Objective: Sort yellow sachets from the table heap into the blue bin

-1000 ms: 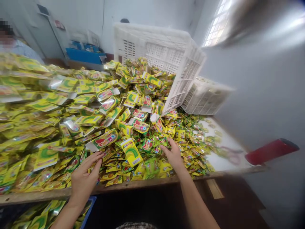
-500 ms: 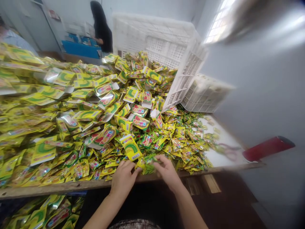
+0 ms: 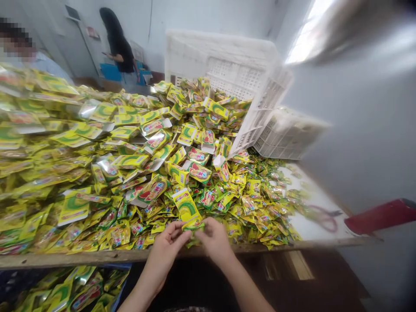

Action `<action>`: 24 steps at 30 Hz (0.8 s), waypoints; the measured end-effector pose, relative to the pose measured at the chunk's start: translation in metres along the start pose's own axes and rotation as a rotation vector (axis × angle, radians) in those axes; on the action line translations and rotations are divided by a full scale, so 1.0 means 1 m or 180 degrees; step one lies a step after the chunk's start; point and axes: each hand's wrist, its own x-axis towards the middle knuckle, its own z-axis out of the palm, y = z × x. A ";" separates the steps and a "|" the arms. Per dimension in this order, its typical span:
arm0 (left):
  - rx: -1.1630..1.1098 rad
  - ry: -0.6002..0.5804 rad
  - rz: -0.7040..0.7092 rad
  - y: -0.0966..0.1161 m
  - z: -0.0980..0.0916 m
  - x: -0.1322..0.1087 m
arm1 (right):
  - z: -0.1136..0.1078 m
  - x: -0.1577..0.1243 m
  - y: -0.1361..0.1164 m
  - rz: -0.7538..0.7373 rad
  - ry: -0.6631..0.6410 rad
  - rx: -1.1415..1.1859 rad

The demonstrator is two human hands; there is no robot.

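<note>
Close to the table's front edge, my left hand (image 3: 167, 245) pinches small yellow-and-green sachets (image 3: 194, 225) between thumb and fingers. My right hand (image 3: 216, 242) meets it from the other side, its fingers closed on the same sachets and slightly blurred. How many sachets are between the hands I cannot tell. Just beyond the fingertips a yellow carton (image 3: 184, 204) with a green curve leans on the heap. Around it lie many loose sachets (image 3: 253, 206) and small printed cartons (image 3: 151, 190), some with flaps up.
A big white plastic crate (image 3: 227, 50) lies tipped on its side, cartons spilling from it. Behind it stands a smaller white crate (image 3: 286, 136). Pink-handled scissors (image 3: 326, 219) and a red cylinder (image 3: 380, 216) are at right. Below the table is a bin of packets (image 3: 74, 290). Two people are beyond.
My hands have come together, and the sachets are now lifted between them. The view has shifted, so the table sits lower and further right. The person in black has turned.
</note>
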 end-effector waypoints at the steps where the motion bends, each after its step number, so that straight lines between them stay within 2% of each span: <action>1: 0.0023 -0.0044 -0.0008 0.001 -0.001 0.001 | 0.001 0.001 0.001 -0.0101 0.0001 -0.0078; 3: -0.0038 -0.0066 -0.0052 0.002 -0.005 0.002 | 0.002 0.002 0.002 -0.0233 0.0119 -0.0127; 5: -0.0209 0.0040 -0.0119 0.003 -0.006 0.003 | 0.001 0.003 0.002 -0.0164 0.0176 0.0015; 7: -0.0391 0.0067 -0.0258 0.003 -0.005 0.002 | 0.001 0.002 0.002 0.0016 -0.0101 0.0208; 9: -0.0481 -0.0074 -0.0377 0.004 -0.002 -0.001 | 0.001 0.000 0.001 0.0144 -0.0336 0.0325; 12: -0.0431 -0.0239 -0.0367 0.005 0.003 -0.008 | 0.004 -0.003 0.002 -0.0007 -0.0052 0.0265; 16: -0.0454 -0.0173 -0.0422 0.002 0.005 -0.015 | 0.009 -0.008 0.007 -0.0069 0.0235 0.0127; 18: -0.0529 -0.0110 -0.0411 -0.001 0.003 -0.018 | 0.010 -0.014 0.010 0.0124 0.0094 0.0247; 20: -0.0620 -0.0079 -0.0369 -0.005 0.001 -0.020 | 0.010 -0.020 0.013 0.0286 -0.0227 0.0408; 22: -0.0803 -0.0180 -0.0406 -0.009 -0.002 -0.022 | 0.009 -0.027 0.015 0.0305 -0.0472 0.0450; 24: -0.1030 -0.0327 -0.0537 -0.012 -0.004 -0.023 | 0.008 -0.032 0.017 0.0233 -0.0531 0.0373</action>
